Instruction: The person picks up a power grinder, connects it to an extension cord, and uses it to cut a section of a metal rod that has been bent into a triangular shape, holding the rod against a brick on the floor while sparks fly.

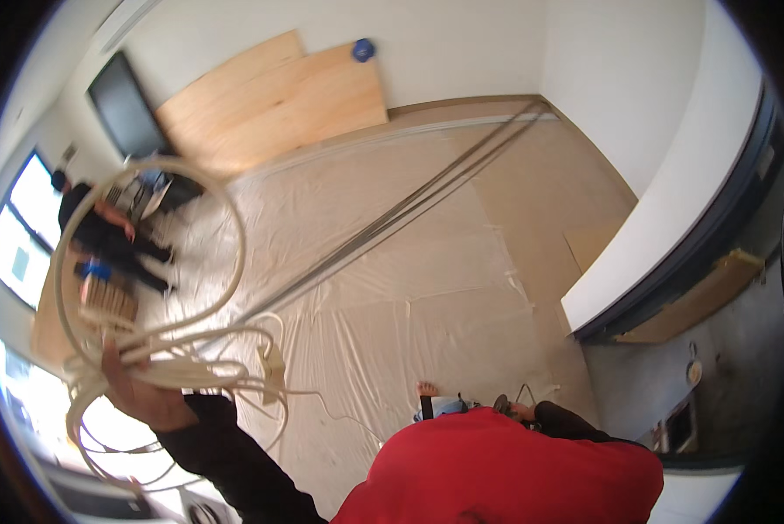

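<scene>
The cable, a bundle of pale loops, is up in the air at the person's left, in the left hand. That hand grasps the gathered strands, its fingers wrapped about them. One large loop stands above the hand; smaller loops hang below and to the right. A pale block hangs at the bundle's right side, and a thin strand trails from there toward the person's red shirt.

The right hand is low, close to the body, partly hidden by the shirt. It is beside a small dark object; whether it grips that, I cannot tell. A bare foot shows just left of it.

Under all this, a wrinkled clear sheet covers much of the floor. Long dark strips run slantwise across it to the far corner. At the left, seen partly through the large loop, a co-worker in dark clothes is near a window. A slatted wooden stack is close by, with a blue thing at its top.

Farther off, two plywood boards lean against the wall, a blue disc at their upper right edge and a dark panel to their left.
</scene>
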The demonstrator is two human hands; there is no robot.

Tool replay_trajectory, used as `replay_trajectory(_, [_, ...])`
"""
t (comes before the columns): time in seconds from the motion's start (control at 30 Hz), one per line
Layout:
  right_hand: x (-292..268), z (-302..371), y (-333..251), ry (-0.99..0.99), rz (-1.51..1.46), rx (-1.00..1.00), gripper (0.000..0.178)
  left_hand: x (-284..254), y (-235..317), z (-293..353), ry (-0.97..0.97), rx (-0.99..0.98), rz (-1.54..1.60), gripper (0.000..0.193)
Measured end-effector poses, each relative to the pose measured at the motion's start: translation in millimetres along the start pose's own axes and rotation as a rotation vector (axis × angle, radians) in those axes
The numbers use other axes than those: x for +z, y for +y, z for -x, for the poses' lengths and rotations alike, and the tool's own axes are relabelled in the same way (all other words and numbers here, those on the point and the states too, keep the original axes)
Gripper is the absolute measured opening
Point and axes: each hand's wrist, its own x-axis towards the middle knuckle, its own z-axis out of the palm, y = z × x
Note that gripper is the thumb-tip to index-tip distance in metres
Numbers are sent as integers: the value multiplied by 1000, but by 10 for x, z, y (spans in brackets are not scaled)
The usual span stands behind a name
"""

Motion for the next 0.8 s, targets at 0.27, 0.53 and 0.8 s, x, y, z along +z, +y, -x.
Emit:
replay_trajectory(0.27, [-1073,-347,-1308,312,-127,23,60,2134,-1194,-228,-73,-433,208,25])
replay_trajectory(0.53, [-1659,-749,-1847,512,-312,178,46,4222,-3261,45,-375,-619,203,26])
replay_trajectory(0.8, [-1991,-360,-2569,368,-715,627,45,6326,-5262,1212,-687,-880,199,20])
